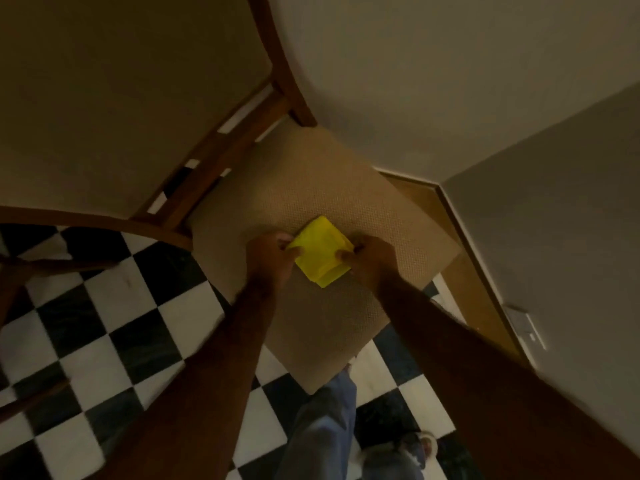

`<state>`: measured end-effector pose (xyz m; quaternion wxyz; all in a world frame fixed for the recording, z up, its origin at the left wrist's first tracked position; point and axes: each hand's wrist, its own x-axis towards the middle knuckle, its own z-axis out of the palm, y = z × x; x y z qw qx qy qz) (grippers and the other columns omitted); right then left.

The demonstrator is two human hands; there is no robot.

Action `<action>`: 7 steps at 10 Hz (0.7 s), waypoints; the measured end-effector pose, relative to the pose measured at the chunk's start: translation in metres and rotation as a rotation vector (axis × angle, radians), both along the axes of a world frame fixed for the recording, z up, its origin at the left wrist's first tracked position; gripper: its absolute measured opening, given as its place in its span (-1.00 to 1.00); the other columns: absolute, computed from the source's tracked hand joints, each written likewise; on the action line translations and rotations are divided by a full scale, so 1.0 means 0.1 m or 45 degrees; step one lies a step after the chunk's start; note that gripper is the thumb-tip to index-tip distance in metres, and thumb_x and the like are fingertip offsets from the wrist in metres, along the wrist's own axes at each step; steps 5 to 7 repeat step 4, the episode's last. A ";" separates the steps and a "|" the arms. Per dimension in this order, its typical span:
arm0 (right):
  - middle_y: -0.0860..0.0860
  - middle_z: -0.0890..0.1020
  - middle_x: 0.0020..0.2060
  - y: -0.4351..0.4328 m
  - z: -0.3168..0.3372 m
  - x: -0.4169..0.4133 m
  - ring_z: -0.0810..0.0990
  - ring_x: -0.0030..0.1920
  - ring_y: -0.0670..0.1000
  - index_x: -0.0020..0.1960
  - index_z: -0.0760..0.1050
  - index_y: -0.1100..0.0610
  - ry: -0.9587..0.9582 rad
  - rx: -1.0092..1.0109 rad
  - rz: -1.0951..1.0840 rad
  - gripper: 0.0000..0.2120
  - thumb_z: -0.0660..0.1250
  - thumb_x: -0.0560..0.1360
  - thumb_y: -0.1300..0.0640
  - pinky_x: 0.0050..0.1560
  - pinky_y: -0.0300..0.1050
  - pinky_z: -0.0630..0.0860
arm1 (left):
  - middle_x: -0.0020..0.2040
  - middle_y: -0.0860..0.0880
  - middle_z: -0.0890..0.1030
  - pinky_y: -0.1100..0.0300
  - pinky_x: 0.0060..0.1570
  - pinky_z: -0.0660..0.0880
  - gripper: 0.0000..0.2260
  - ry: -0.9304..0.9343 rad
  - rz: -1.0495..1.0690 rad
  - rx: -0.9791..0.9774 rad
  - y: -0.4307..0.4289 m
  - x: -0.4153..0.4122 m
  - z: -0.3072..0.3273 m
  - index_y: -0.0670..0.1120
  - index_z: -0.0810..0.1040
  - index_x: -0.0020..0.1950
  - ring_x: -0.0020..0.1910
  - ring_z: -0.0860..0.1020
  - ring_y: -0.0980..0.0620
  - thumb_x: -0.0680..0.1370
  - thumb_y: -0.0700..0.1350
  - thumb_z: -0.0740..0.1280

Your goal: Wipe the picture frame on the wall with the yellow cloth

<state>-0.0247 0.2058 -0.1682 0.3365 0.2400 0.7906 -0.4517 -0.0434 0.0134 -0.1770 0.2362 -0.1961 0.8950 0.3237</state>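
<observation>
A checkered floor (104, 306) lay open at left of the chair seat (311, 188), with walls close on the right. The left hand (268, 256) and right hand (370, 259) pinched opposite edges of the folded yellow cloth (322, 251) on the seat. Fingertips were blurred; no picture frame showed.

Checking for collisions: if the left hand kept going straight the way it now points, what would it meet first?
The left hand already pinches the yellow cloth. Beyond it, probably the right hand at the opposite edge; depth is uncertain.
</observation>
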 end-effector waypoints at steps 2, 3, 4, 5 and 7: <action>0.16 0.58 0.28 -0.07 -0.01 0.03 0.57 0.26 0.19 0.40 0.43 0.17 0.107 0.215 0.112 -0.45 0.43 0.51 -0.06 0.21 0.13 0.55 | 0.31 -0.20 0.55 -0.07 0.14 0.54 -0.63 0.048 -0.319 -0.334 0.10 0.05 0.02 -0.13 0.55 0.27 0.28 0.52 -0.17 0.50 -0.06 0.46; 0.23 0.45 0.42 -0.04 0.14 0.03 0.44 0.40 0.25 0.50 0.28 0.22 0.204 0.526 0.339 -0.29 0.34 0.53 -0.20 0.31 0.21 0.48 | 0.51 -0.20 0.36 -0.12 0.40 0.39 -0.49 0.136 -0.521 -0.457 0.20 0.06 0.20 -0.11 0.41 0.45 0.51 0.32 -0.23 0.54 -0.01 0.40; 0.26 0.06 0.65 0.09 0.38 0.04 0.02 0.66 0.25 0.65 -0.03 0.25 0.406 0.841 0.577 -0.12 0.05 0.59 -0.35 0.61 0.24 0.08 | 0.62 -0.18 0.23 -0.20 0.56 0.14 -0.34 0.383 -0.728 -0.482 0.31 0.11 0.49 -0.14 0.22 0.59 0.62 0.15 -0.18 0.60 0.21 0.21; 0.26 0.06 0.65 0.09 0.38 0.04 0.02 0.66 0.25 0.65 -0.03 0.25 0.406 0.841 0.577 -0.12 0.05 0.59 -0.35 0.61 0.24 0.08 | 0.62 -0.18 0.23 -0.20 0.56 0.14 -0.34 0.383 -0.728 -0.482 0.31 0.11 0.49 -0.14 0.22 0.59 0.62 0.15 -0.18 0.60 0.21 0.21; 0.26 0.06 0.65 0.09 0.38 0.04 0.02 0.66 0.25 0.65 -0.03 0.25 0.406 0.841 0.577 -0.12 0.05 0.59 -0.35 0.61 0.24 0.08 | 0.62 -0.18 0.23 -0.20 0.56 0.14 -0.34 0.383 -0.728 -0.482 0.31 0.11 0.49 -0.14 0.22 0.59 0.62 0.15 -0.18 0.60 0.21 0.21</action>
